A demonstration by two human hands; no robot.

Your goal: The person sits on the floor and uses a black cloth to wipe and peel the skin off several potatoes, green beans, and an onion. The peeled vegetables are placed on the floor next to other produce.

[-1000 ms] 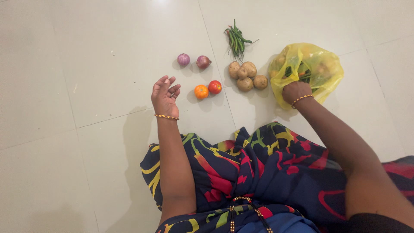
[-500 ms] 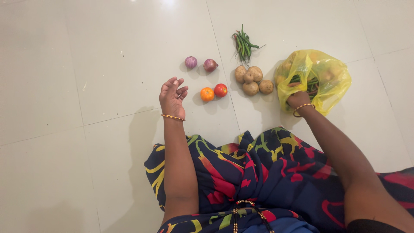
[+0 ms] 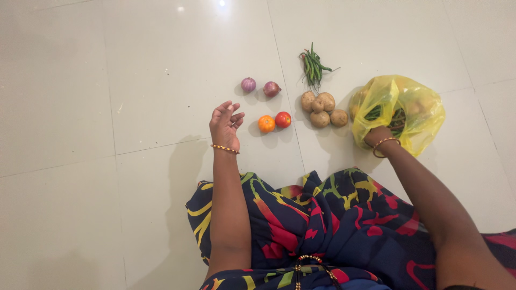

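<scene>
My left hand hovers above the white tiled floor with loosely curled fingers and holds nothing. Just right of it lie two tomatoes, one orange and one red. My right hand reaches into the mouth of a yellow plastic bag; its fingers are hidden inside, among green vegetables seen through the plastic. Whether it grips anything there I cannot tell. Between the hands sit several potatoes. Beyond them lie two red onions and a bunch of green beans.
I sit on a floor of large white tiles with grey joints. My lap is covered by dark blue cloth with red and yellow patterns. A bangle circles each wrist.
The view has shifted a little, so everything sits lower and further right in frame. My right hand has gone deeper into the yellow bag. My left hand stays raised beside the tomatoes.
</scene>
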